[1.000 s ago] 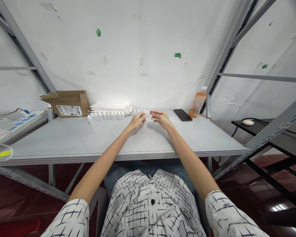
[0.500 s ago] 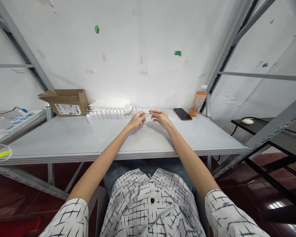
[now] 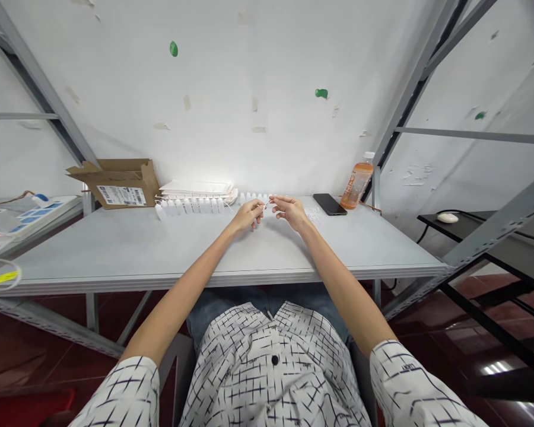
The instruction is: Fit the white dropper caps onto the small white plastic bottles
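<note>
My left hand is closed in a pinch on a tiny white piece at its fingertips. Opposite it, my right hand pinches with thumb and fingers. A thin dark sliver shows between the two hands; its kind is too small to tell. Both hands are held just above the table, their fingertips nearly meeting. Behind them stands a row of small white bottles, partly hidden by the right hand. Another row of small white bottles is to the left. Tiny white pieces lie scattered beside my right hand.
On the grey table, an open cardboard box sits at the back left, next to a stack of white packets. A black phone and an orange drink bottle are at the right. Metal posts frame both sides.
My hands stay in nearly the same place. The right fingertips have shifted slightly, and the thin dark sliver between the hands now shows more clearly. The view has tilted a little.
</note>
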Motion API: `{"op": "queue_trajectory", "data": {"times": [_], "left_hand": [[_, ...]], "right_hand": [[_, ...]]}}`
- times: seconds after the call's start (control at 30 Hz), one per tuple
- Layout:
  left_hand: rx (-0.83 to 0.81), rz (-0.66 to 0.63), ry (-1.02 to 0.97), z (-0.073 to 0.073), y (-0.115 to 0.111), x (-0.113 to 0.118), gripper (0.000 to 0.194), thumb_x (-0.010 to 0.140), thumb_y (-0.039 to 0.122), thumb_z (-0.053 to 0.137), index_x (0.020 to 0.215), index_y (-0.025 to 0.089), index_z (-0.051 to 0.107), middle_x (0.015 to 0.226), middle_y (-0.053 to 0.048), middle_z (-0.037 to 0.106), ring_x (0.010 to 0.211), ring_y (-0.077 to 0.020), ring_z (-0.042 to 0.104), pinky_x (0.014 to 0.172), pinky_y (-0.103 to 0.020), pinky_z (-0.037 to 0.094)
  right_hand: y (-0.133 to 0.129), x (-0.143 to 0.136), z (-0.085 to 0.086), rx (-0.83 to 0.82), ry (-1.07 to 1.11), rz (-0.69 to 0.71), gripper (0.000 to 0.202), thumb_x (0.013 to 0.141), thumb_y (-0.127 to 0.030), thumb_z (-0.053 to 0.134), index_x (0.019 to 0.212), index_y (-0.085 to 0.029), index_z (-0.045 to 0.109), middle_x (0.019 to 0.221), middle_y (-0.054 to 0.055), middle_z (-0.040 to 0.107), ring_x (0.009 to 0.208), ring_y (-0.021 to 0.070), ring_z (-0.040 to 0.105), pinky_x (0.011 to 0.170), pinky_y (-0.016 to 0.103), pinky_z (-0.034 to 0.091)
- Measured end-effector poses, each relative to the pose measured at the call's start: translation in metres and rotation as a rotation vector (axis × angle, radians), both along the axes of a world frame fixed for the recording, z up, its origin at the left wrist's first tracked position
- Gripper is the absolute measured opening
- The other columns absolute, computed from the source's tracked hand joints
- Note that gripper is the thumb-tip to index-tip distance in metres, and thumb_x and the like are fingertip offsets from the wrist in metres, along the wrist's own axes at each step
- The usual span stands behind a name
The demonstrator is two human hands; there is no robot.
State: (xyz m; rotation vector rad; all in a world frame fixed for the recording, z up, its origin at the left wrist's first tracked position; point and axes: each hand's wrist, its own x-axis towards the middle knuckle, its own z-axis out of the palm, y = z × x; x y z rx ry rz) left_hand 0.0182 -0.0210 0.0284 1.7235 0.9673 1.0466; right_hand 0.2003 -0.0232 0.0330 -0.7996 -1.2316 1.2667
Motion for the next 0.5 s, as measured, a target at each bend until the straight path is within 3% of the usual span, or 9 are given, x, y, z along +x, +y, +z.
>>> {"op": "queue_trajectory", "data": {"times": [0.17,0.5], "left_hand": [[-0.011,-0.001,-0.003,-0.0001,-0.0019,0.0014,0.009,0.094,0.024,0.050,0.095,0.017,0.056,0.070,0.002,0.053,0.051,-0.0093,0.054,0.039,-0.018,0.041],[0.071,0.000,0.029,-0.0020,-0.0039,0.0039,0.011,0.093,0.026,0.049,0.095,0.019,0.057,0.061,0.006,0.044,0.045,-0.0078,0.042,0.039,-0.017,0.035]], "right_hand": [[0.0010,0.0002,-0.0013,-0.007,0.023,-0.019,0.021,0.071,-0.030,0.082,0.086,-0.017,0.075,0.099,0.008,0.072,0.069,0.0123,0.064,0.053,0.024,0.046],[0.0022,-0.0037,-0.0016,-0.020,0.015,-0.023,0.020,0.064,-0.022,0.085,0.077,-0.016,0.070,0.077,0.005,0.071,0.066,0.0126,0.061,0.055,0.024,0.049]]}}
